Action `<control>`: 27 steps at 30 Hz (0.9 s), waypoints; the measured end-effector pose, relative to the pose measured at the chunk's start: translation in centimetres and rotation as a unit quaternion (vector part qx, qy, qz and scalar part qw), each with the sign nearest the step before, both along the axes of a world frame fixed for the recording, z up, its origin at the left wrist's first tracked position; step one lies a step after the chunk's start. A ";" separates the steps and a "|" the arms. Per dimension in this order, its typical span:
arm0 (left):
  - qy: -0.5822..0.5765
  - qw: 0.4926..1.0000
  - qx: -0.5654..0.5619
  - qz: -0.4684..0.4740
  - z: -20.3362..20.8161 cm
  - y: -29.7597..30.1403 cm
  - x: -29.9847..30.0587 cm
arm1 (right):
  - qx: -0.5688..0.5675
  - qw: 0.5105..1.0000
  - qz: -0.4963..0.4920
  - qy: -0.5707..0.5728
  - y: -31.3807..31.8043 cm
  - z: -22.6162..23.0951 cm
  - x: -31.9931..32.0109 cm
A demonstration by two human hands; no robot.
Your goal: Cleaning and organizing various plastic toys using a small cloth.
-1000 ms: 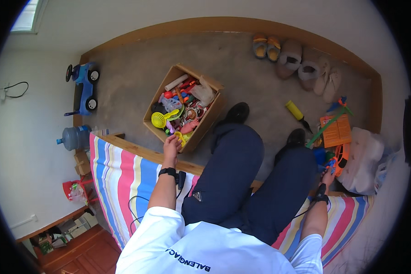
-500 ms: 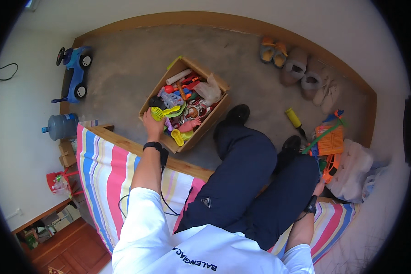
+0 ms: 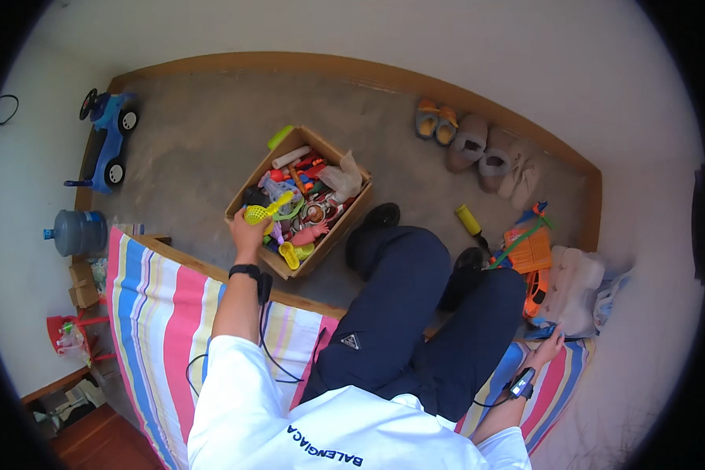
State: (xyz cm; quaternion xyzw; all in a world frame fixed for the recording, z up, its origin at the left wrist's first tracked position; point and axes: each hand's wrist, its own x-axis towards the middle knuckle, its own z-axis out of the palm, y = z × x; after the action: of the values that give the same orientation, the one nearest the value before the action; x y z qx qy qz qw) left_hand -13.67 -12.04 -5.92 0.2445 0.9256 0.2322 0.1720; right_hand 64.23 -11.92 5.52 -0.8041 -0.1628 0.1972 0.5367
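Observation:
My left hand [image 3: 248, 235] is closed on a yellow perforated toy scoop [image 3: 257, 215] at the left corner of an open cardboard box [image 3: 343, 228]. Toys fill this box: a pink doll arm [image 3: 310, 233], a second yellow scoop [image 3: 289, 254], a white roll [image 3: 291, 157] and a crumpled clear plastic bag [image 3: 343, 178] among them. On the far right, my right hand [image 3: 547, 350] has its fingers closed at a flat blue piece [image 3: 540, 332], whose kind I cannot make out. It is beside the striped bed edge, just below an orange toy car [image 3: 536, 293].
Near my right foot lie a yellow-handled pump-like toy [image 3: 468, 220] and an orange toy basket [image 3: 529, 249], next to a clear plastic container [image 3: 573, 290]. Shoes [image 3: 468, 143] line the far wall. A blue ride-on car [image 3: 107, 142] and water jug [image 3: 81, 233] stand left. Striped bedding [image 3: 182, 313] lies beneath me.
My right hand has drawn back from beside the orange toy car toward the bedding, and a blue piece shows at its fingers. My left hand keeps the yellow scoop at the box. The view has shifted.

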 end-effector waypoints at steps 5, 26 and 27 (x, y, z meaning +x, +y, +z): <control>-0.598 0.680 0.391 0.166 8.7 0.6 5.8 | 0.119 0.992 0.037 -0.012 1.9 8.1 -4.0; -0.798 0.492 0.172 -0.303 20.4 4.4 33.7 | 0.265 0.809 0.431 0.298 -0.9 8.4 -23.9; -0.803 0.477 0.173 -0.312 20.5 4.4 33.9 | 0.260 0.812 0.440 0.282 -0.8 8.9 -24.0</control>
State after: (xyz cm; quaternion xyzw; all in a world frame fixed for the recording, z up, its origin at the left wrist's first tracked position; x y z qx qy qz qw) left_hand 20.21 -7.61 14.56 0.2484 0.1871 0.4135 0.8557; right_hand 40.19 -12.69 14.40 -0.3867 -0.3857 0.5806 0.6038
